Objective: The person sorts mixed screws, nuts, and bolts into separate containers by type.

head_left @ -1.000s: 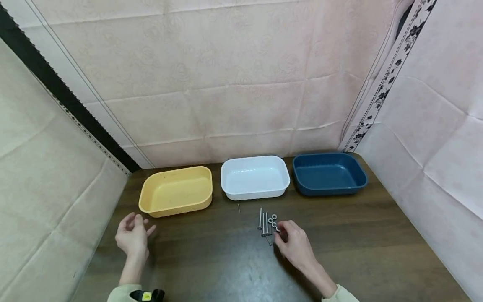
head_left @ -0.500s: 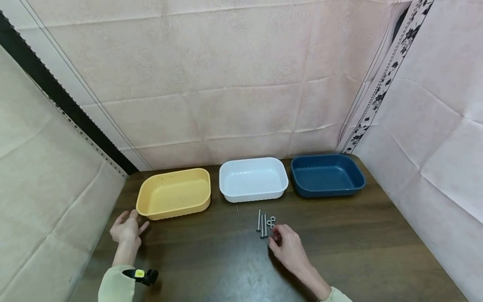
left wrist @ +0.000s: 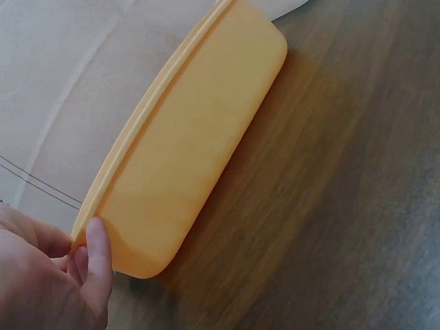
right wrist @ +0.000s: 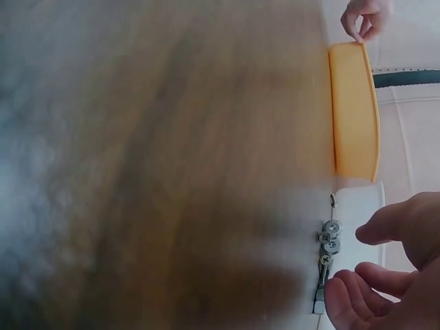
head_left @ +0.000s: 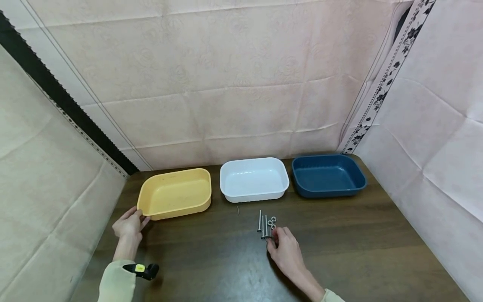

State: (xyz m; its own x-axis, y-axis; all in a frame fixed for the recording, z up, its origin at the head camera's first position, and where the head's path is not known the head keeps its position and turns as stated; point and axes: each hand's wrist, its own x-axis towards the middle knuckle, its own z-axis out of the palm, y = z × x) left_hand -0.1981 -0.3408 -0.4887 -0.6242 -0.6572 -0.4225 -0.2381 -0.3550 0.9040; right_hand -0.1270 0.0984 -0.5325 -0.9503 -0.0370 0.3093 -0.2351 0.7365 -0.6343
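Note:
My left hand (head_left: pixel 128 226) pinches the near left corner of a yellow plastic tray (head_left: pixel 175 193) by its rim. The left wrist view shows the thumb on the outer side of the tray wall (left wrist: pixel 185 137), just under the lip. Over the brown table my right hand (head_left: pixel 287 253) is beside a small group of metal screws (head_left: pixel 263 226) and hex nuts (head_left: pixel 273 219). In the right wrist view, its thumb and fingers (right wrist: pixel 375 237) are apart, with nothing seen between them. The screws lie roughly parallel, heads toward me. The fingertips partly cover the near end of the group in the head view.
A white tray (head_left: pixel 254 178) stands behind the hardware, and a dark blue tray (head_left: pixel 328 176) is to its right. One thin pin or nail (head_left: pixel 238 210) lies apart, in front of the white tray. Pale cloth walls (head_left: pixel 226 105) enclose the table (head_left: pixel 196 260).
My left hand has moved forward to the yellow tray's corner and taken hold of its rim. The right hand has shifted slightly left and nearer to me, beside the screws.

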